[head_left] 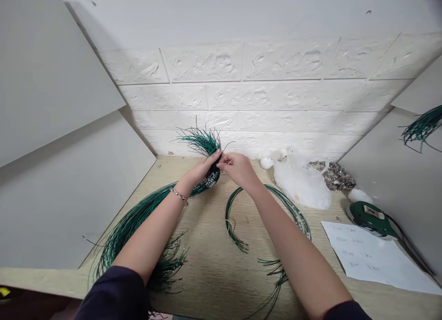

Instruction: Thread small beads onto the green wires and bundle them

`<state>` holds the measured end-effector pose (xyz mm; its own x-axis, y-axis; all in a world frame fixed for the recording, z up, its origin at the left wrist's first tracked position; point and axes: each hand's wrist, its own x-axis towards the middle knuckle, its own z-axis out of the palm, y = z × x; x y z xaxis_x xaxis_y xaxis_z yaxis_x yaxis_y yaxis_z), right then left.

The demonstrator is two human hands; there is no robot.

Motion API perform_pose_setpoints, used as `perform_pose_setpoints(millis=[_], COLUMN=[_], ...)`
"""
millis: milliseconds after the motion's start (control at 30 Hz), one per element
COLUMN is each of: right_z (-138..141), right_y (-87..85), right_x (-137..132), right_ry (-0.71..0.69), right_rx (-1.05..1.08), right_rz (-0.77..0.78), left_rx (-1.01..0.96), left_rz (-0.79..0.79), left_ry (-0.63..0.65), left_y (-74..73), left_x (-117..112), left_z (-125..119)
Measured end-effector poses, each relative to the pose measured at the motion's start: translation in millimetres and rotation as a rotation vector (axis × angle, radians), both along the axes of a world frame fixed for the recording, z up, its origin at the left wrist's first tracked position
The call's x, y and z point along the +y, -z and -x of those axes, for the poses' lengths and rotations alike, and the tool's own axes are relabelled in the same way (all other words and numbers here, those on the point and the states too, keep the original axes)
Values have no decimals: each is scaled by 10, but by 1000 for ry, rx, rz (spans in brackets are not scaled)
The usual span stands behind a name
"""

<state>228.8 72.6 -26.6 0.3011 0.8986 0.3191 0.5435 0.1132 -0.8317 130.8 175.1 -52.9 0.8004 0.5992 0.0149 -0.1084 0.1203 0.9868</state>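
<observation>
A thick bundle of green wires (pixel 138 218) curves across the wooden table (pixel 214 264), and its far ends fan upward near the white wall. My left hand (pixel 203 169) is wrapped around that bundle just below the fan, where small pale beads or tags show. My right hand (pixel 236 167) meets it there, its fingers pinched on one thin strand of the bundle. A smaller loop of green wires (pixel 262 205) lies on the table under my right forearm.
White fluffy stuffing (pixel 302 184) lies at the back right, with a heap of small shiny pieces (pixel 333 175) behind it. A green tool with a cord (pixel 371 217) and a handwritten paper sheet (pixel 373 258) lie on the right. Grey panels flank both sides.
</observation>
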Motion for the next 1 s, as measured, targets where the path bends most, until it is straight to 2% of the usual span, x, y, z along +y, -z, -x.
perform_pose_setpoints(millis=[167, 300, 467, 633, 700, 767, 867, 1000], right_z=[12, 12, -7, -3, -15, -45, -105, -137], right_y=[-14, -50, -68, -87, -98, -101, -95, -108], right_x=[-3, -24, -36, -41, -45, -44, -35, -39], right_ry=[53, 139, 198, 207, 167, 62, -78, -96], right_rx=[-136, -200, -142, -12, 68, 170, 281, 289], right_rz=[-109, -138, -236, -248, -197, -131, -105, -150], left_rx=[6, -1, -36, -26, 1, 26, 30, 3], left_rz=[-75, -94, -61, -49, -81, -79, 0, 100], left_ry=[7, 110, 231, 253, 227, 210, 213, 165], left_y=[-34, -19, 21, 44, 43, 38, 28, 20], left_x=[-13, -44, -42, -28, -25, -18, 5, 72], left_z=[-24, -31, -42, -21, 0, 21, 40, 34])
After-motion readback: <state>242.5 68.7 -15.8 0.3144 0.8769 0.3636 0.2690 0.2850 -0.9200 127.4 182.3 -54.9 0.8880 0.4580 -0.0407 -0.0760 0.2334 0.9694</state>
